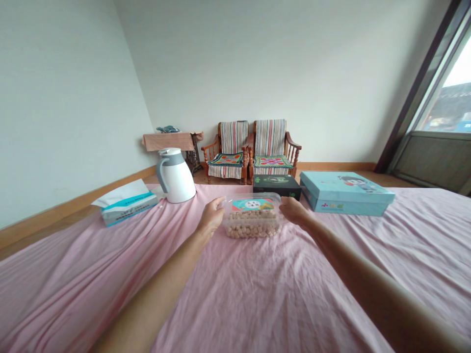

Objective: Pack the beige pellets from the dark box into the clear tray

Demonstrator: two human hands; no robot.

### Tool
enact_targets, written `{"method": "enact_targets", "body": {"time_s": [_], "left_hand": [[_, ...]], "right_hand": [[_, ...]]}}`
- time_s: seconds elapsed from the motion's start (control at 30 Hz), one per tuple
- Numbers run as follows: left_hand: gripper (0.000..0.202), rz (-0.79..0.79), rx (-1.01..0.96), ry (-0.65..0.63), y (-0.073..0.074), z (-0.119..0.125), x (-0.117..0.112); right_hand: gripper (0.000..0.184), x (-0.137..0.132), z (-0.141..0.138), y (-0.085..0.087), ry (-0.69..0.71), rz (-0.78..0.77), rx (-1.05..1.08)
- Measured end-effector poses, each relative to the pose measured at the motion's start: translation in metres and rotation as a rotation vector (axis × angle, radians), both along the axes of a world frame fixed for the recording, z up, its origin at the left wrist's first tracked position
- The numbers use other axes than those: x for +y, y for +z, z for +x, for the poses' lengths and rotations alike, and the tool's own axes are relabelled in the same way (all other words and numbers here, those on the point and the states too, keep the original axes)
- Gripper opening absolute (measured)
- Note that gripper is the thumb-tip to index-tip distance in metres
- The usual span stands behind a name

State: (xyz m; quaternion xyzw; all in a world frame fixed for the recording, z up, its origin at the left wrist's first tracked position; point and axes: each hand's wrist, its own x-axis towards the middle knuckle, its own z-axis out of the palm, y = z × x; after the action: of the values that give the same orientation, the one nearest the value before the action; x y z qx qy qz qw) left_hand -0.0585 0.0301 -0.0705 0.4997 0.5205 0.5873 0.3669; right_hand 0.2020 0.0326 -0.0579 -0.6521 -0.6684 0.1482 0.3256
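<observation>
A clear plastic food box (253, 229) with small light-brown pieces inside sits in the middle of the pink cloth (253, 294). Its transparent lid carries a teal and red label. At the box's left side, my left hand (212, 214) is closed on the edge, fingers mostly behind the plastic. My right hand (293, 211) grips the opposite side in the same way, its fingertips partly hidden. Just behind the box stands a black box (277, 186) with green print.
A tissue pack (127, 203) and a white and grey thermos jug (178, 179) stand at the left. To the right is a light-blue lidded box (348, 193). Two wooden armchairs (270, 139) and a cloth-covered sewing table (167, 141) are by the wall.
</observation>
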Motion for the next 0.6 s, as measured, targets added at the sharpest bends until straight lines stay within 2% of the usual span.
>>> {"method": "enact_targets", "body": {"time_s": [0.2,0.3,0.4,0.6], "left_hand": [[0.034,0.002,-0.038,0.091,-0.004,-0.003,0.001],[0.024,-0.05,-0.061,0.099,-0.005,-0.01,0.011],[0.03,-0.125,-0.084,0.073,-0.005,-0.014,0.023],[0.034,-0.171,-0.116,0.064,-0.006,-0.012,0.038]], "right_hand": [[0.017,-0.001,0.002,-0.005,-0.045,0.033,0.041],[0.026,0.005,0.009,-0.003,-0.089,0.027,0.237],[0.033,0.014,0.011,-0.004,-0.111,-0.029,0.444],[0.037,0.036,0.004,-0.012,-0.124,-0.085,0.533]]}}
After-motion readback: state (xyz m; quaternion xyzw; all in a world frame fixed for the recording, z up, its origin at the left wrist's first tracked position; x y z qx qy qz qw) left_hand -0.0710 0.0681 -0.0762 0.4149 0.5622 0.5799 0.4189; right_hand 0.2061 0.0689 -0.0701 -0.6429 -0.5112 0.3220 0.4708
